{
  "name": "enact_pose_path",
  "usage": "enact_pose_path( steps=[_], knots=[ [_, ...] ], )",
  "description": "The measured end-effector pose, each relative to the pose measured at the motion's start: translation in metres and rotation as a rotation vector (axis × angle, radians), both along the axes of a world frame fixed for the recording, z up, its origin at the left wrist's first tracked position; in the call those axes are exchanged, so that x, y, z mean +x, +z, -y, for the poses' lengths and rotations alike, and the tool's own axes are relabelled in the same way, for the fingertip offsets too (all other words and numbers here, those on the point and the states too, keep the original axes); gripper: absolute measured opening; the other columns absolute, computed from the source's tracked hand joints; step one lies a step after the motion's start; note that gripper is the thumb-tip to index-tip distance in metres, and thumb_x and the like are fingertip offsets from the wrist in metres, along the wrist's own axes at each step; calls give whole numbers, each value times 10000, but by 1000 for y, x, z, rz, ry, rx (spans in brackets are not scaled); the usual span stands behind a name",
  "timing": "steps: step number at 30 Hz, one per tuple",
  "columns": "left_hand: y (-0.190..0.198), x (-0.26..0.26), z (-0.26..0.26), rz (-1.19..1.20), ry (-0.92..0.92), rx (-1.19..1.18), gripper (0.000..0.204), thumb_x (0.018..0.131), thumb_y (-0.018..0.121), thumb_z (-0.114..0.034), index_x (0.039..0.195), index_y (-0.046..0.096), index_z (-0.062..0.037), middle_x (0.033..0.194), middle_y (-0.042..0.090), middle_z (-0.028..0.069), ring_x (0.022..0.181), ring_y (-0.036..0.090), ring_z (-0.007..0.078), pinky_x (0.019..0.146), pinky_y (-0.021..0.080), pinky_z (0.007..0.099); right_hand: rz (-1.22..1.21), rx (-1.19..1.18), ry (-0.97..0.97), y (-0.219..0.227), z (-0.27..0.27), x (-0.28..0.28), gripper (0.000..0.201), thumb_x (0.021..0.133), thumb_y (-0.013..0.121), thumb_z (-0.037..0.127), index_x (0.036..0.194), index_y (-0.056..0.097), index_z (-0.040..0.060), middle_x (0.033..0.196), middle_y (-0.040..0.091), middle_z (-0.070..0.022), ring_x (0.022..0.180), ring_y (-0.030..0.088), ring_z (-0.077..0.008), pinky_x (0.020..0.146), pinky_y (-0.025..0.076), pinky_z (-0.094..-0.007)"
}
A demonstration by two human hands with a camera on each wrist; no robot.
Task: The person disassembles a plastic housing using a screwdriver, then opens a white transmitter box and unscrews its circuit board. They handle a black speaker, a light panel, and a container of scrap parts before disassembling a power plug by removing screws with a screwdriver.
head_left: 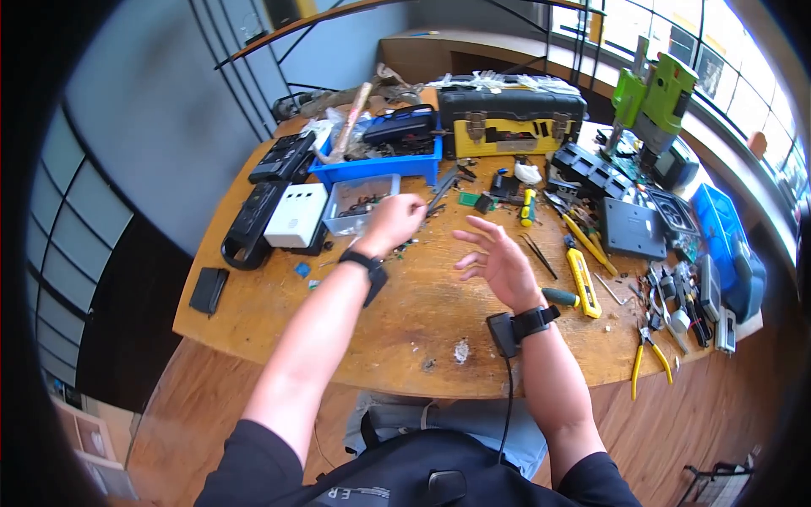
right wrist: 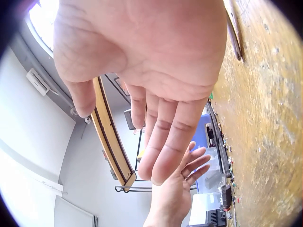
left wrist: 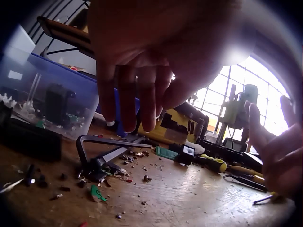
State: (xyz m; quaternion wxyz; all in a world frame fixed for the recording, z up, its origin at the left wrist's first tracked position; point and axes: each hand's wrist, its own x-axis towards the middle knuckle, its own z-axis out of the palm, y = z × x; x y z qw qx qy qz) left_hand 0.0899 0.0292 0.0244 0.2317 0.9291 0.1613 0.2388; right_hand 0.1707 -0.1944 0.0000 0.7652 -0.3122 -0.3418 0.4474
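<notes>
Overall, the bench (head_left: 405, 308) is the largest thing, its worn brown wood scuffed, and only the head view shows its near edge whole. Behind and to the right of the clear bin (head_left: 346, 227) sits a black-and-yellow toolbox (head_left: 507, 106), its top strewn with crumpled plastic (head_left: 507, 82). Directly behind the clear bin stands a smooth blue crate (head_left: 380, 168), heaped with dark parts beside a wooden-handled hammer (head_left: 353, 118). The clear bin itself is boxy and see-through; the left wrist view shows a black block (left wrist: 59, 100) through its wall, while in the head view its contents are a jumble hard to make out. To the right of the clear bin, above the bench, the right hand (head_left: 504, 266) has a wide, relaxed grip, and its own wrist view shows the palm. At the clear bin's right front corner is the left hand (head_left: 394, 224); the head view hides most of its fingers, but the left wrist view shows them hanging nearly straight, the grip loose and wide. Below them, just right of the clear bin, lies a slim, angular black bent bar (left wrist: 116, 142). Farther right of the clear bin, slender dark tweezers (head_left: 541, 257) lie near the right hand. Smallest is a ragged green scrap (left wrist: 98, 194), right of the clear bin among crumbs.
</notes>
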Motion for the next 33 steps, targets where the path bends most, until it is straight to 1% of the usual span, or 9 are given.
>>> enact_pose_path(
  steps=[5, 11, 15, 17, 18, 19, 22, 27, 33],
  knots=[
    [37, 52, 26, 21, 62, 131, 218, 797, 518, -219, 810, 686, -80, 776, 648, 172, 762, 634, 351, 689, 506, 439, -55, 25, -25, 4, 4, 0, 562, 950, 392, 413, 1352, 335, 24, 1288, 462, -212, 871, 610, -263, 732, 519, -368],
    [75, 89, 58, -145, 29, 241, 227, 749, 556, -215, 817, 697, -51, 842, 660, 185, 816, 648, 340, 730, 520, 414, -74, 40, -12, 0, 1, 0, 547, 967, 350, 404, 1345, 349, 8, 1280, 461, -234, 874, 615, -269, 730, 528, -364],
    [89, 108, 81, -209, -17, 275, 265, 747, 632, -251, 943, 696, -84, 955, 672, 146, 902, 656, 271, 779, 518, 376, -166, 105, -35, -11, 0, 5, 542, 955, 394, 396, 1342, 360, 18, 1286, 472, -195, 906, 607, -265, 770, 514, -400],
    [80, 162, 94, -222, 35, 239, 327, 789, 623, -302, 1047, 673, -106, 1104, 641, 112, 1020, 618, 227, 840, 499, 347, -345, -17, -273, 14, -2, -17, 537, 941, 437, 377, 1345, 363, 31, 1282, 480, -163, 913, 603, -258, 807, 492, -422],
    [77, 195, 98, -150, 29, -31, 349, 803, 622, -310, 1099, 653, -127, 1159, 620, 89, 1060, 597, 214, 863, 490, 354, -271, -62, -291, -26, 0, 8, 556, 924, 477, 353, 1380, 330, 71, 1313, 458, -152, 939, 595, -260, 845, 472, -423],
    [105, 197, 114, -391, -31, 201, 260, 909, 464, -143, 1094, 638, -90, 1189, 602, 90, 1062, 589, 136, 735, 527, 297, -283, -79, -258, -27, 2, 8, 556, 924, 477, 353, 1380, 330, 71, 1313, 458, -152, 939, 595, -260, 845, 472, -423],
    [123, 184, 131, -435, 93, 161, 257, 895, 481, -157, 1085, 645, -97, 1169, 611, 91, 1053, 594, 149, 751, 522, 307, -341, -93, -180, -10, 0, -7, 558, 918, 475, 365, 1364, 344, 55, 1310, 464, -157, 973, 586, -259, 848, 473, -425],
    [133, 171, 142, -375, 200, 161, 253, 861, 525, -191, 1060, 661, -116, 1119, 632, 96, 1030, 607, 184, 793, 509, 332, -340, -36, -225, -34, 1, 8, 567, 908, 472, 383, 1337, 369, 28, 1305, 473, -166, 1029, 571, -258, 854, 476, -429],
    [116, 138, 127, -218, 102, 165, 227, 820, 560, -202, 988, 688, -118, 1018, 662, 119, 958, 636, 238, 803, 507, 366, -301, 13, -427, -39, -9, 13, 583, 895, 468, 405, 1305, 398, -4, 1298, 485, -177, 1096, 553, -256, 861, 479, -433]
  ],
)
